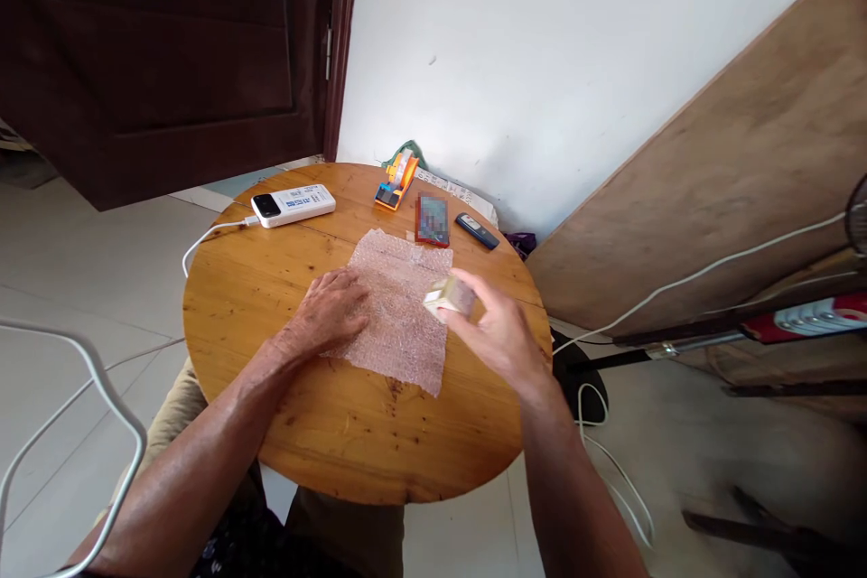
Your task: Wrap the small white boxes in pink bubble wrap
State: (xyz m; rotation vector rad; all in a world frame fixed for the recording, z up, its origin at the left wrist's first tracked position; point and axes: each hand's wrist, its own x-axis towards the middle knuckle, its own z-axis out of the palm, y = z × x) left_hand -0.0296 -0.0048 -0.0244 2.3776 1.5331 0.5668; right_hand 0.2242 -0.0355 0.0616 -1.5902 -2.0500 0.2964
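Observation:
A sheet of pinkish bubble wrap (399, 325) lies spread on the round wooden table (325, 452). My left hand (331, 312) rests flat on its left edge, fingers stretched out and holding nothing. Between the thumb and fingers of my right hand (498, 325) is a small pale box (448, 296), held over the right side of the wrap. The box is slightly blurred, and its markings cannot be read.
Toward the back of the table are a white power bank (302, 203) with a cable, an orange tape dispenser (397, 181), a red-edged device (432, 221) with a blurred screen and a dark handheld gadget (477, 230). A white wall (515, 45) stands behind.

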